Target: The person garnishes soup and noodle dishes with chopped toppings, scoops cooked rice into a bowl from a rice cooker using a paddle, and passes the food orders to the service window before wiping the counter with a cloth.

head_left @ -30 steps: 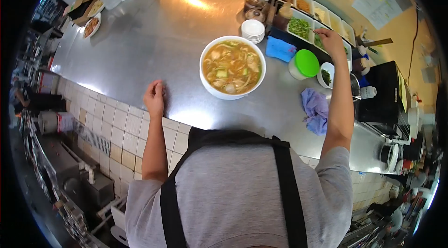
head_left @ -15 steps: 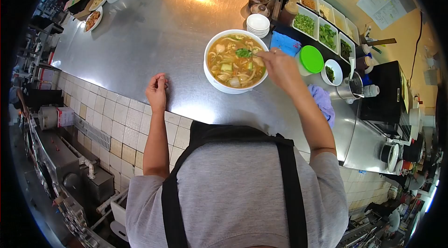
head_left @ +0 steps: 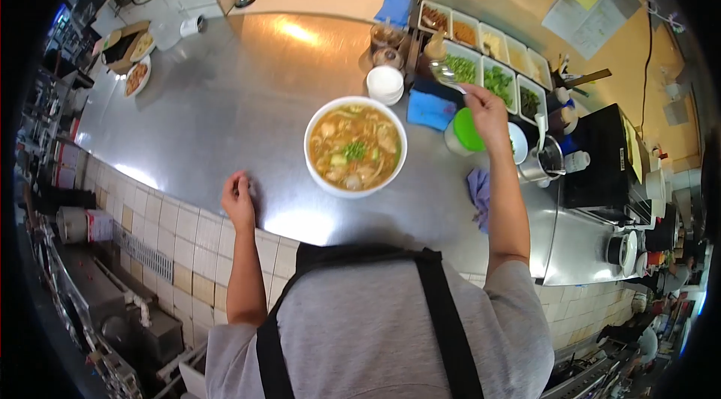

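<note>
A large white bowl [head_left: 309, 145] of noodle soup with broth, pale chunks and greens stands on the steel counter. Chopped green onion [head_left: 354, 150] lies in a small heap near the middle of the soup. My right hand [head_left: 488, 117] grips a metal spoon [head_left: 444, 73] by its handle, its bowl end over the front of the chopped-green-onion container [head_left: 461, 69]. Below that hand is a tub with a green lid [head_left: 469, 130]. At the counter's near edge, left of the bowl, my left hand [head_left: 239, 202] rests with curled fingers and nothing visible in them.
Several topping containers [head_left: 496, 84] line the back right. Small white dishes [head_left: 385, 84] are stacked beside a blue cloth [head_left: 430, 110]. A purple cloth [head_left: 478, 196] and a metal pot [head_left: 535, 165] are at right. Plated food [head_left: 138, 78] sits far left.
My right hand has moved from over the soup up and right with the spoon. The greens it carried now lie on the soup. The view has tilted upward; my left hand stays near the edge.
</note>
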Demonstrator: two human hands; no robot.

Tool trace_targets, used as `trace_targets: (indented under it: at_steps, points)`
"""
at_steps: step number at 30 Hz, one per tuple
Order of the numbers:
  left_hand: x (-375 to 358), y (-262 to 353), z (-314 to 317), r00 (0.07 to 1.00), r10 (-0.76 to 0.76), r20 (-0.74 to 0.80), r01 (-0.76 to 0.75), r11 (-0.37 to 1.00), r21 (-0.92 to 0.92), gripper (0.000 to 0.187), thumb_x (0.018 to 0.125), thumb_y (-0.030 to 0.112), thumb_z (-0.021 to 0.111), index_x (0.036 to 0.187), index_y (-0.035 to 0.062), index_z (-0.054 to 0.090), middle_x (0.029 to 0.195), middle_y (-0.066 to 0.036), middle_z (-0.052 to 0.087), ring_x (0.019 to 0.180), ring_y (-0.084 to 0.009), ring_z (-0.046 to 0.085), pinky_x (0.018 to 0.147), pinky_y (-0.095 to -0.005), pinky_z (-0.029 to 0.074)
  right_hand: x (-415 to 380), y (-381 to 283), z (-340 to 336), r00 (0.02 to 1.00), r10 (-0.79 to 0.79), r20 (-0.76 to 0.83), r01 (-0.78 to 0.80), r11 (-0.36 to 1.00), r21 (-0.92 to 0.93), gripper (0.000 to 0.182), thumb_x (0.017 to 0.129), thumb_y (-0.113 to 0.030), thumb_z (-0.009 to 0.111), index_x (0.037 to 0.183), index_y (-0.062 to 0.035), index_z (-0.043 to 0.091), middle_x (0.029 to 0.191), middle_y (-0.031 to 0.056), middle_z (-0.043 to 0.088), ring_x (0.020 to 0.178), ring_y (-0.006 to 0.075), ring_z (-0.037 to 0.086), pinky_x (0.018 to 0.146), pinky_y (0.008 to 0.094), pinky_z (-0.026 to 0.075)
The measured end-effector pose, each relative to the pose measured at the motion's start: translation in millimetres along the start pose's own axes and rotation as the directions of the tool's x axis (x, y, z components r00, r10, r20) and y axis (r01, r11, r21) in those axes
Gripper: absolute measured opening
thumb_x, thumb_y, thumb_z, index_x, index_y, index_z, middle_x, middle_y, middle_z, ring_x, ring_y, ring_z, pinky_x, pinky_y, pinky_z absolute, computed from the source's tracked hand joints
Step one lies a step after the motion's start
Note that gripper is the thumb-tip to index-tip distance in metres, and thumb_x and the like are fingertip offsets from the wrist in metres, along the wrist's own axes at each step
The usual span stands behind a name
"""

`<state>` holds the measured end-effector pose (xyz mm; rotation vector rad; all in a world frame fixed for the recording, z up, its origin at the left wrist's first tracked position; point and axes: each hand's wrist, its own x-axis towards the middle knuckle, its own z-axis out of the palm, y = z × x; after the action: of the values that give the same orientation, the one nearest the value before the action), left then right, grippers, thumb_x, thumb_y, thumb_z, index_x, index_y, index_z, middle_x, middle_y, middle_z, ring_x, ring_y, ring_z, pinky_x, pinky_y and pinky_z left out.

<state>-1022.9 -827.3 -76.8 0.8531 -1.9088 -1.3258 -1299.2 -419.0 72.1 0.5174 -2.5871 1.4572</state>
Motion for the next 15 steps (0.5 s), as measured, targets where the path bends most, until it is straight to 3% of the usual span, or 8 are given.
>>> trace_targets:
  at_steps: [2, 5, 6, 8, 9, 12, 15]
  points:
    - [-1.1, 3.0, -2.8, 0.998, 0.056, -0.013, -0.054, 0.989, 0.135, 0.02, 0.089, 0.013, 0.057, 0.104, 0.0022, 0.063, 0.1, -0.007, 0.06, 0.085, -0.0159, 0.056, 0.075, -0.0278, 0.046, 23.9, 9.8, -22.0, 0.989, -0.023, -0.148, -0.034, 0.927, -0.374, 0.022, 0.086, -0.011, 0.054, 0.102, -0.0051, 0.068, 0.087, 0.0173, 0.066, 0.081, 0.0296, 0.064, 0.072, 0.0367, 0.05]
    - [0.0, 4.0, -3.2, 0.986, 0.168, -0.003, -0.157, 0.93, 0.331, 0.025, 0.086, 0.012, 0.058, 0.109, 0.0015, 0.061, 0.117, -0.014, 0.054, 0.101, -0.0242, 0.053, 0.087, -0.0337, 0.043, 54.8, 56.8, -30.1, 0.991, -0.08, -0.105, -0.01, 0.746, -0.666, 0.021, 0.085, -0.01, 0.05, 0.095, -0.005, 0.068, 0.092, 0.0214, 0.065, 0.087, 0.0351, 0.063, 0.076, 0.0426, 0.05]
    - [0.6, 4.5, -2.4, 0.978, 0.209, 0.006, -0.194, 0.898, 0.394, 0.028, 0.085, 0.011, 0.058, 0.11, 0.001, 0.06, 0.122, -0.017, 0.051, 0.107, -0.0274, 0.051, 0.091, -0.036, 0.042, 63.9, 68.8, -28.0, 0.999, -0.024, -0.045, -0.016, 0.691, -0.722, 0.021, 0.084, -0.011, 0.05, 0.093, -0.005, 0.068, 0.092, 0.0215, 0.064, 0.087, 0.0351, 0.063, 0.076, 0.0438, 0.05]
    - [0.7, 10.5, 2.3, 0.971, 0.236, 0.043, -0.223, 0.828, 0.514, 0.034, 0.085, 0.016, 0.058, 0.117, 0.0014, 0.056, 0.127, -0.02, 0.047, 0.116, -0.0335, 0.044, 0.098, -0.0408, 0.035, 81.0, 75.2, -23.6, 0.993, 0.1, 0.064, -0.005, 0.571, -0.821, 0.02, 0.083, -0.011, 0.049, 0.089, -0.005, 0.067, 0.093, 0.0216, 0.064, 0.086, 0.0351, 0.063, 0.076, 0.046, 0.05]
    - [1.8, 13.8, 6.2, 0.967, 0.247, 0.06, -0.237, 0.787, 0.57, 0.038, 0.086, 0.018, 0.057, 0.12, 0.0016, 0.054, 0.129, -0.021, 0.046, 0.121, -0.0365, 0.041, 0.101, -0.0432, 0.032, 90.4, 78.0, -22.1, 0.994, 0.066, 0.09, 0.045, 0.501, -0.865, 0.019, 0.081, -0.011, 0.05, 0.086, -0.0041, 0.067, 0.093, 0.0209, 0.064, 0.085, 0.0356, 0.064, 0.075, 0.048, 0.05]
    - [5.3, 20.4, 17.0, 0.953, 0.264, 0.148, -0.284, 0.607, 0.743, 0.046, 0.088, 0.026, 0.054, 0.127, 0.0021, 0.048, 0.132, -0.023, 0.043, 0.125, -0.0391, 0.036, 0.104, -0.0466, 0.027, 136.1, 60.6, -13.2, 0.983, -0.125, 0.131, 0.175, 0.464, -0.869, 0.02, 0.081, -0.014, 0.051, 0.084, -0.002, 0.067, 0.093, 0.0202, 0.064, 0.084, 0.0364, 0.064, 0.074, 0.0485, 0.051]
    - [4.6, 24.3, 21.2, 0.955, 0.236, 0.179, -0.282, 0.54, 0.793, 0.049, 0.09, 0.03, 0.051, 0.13, 0.0026, 0.044, 0.135, -0.023, 0.04, 0.127, -0.0398, 0.033, 0.105, -0.0491, 0.024, 192.1, 56.3, 13.2, 0.989, -0.072, 0.132, 0.149, 0.606, -0.782, 0.021, 0.079, -0.017, 0.055, 0.08, -0.0004, 0.068, 0.094, 0.0217, 0.064, 0.086, 0.0367, 0.064, 0.076, 0.0479, 0.051]
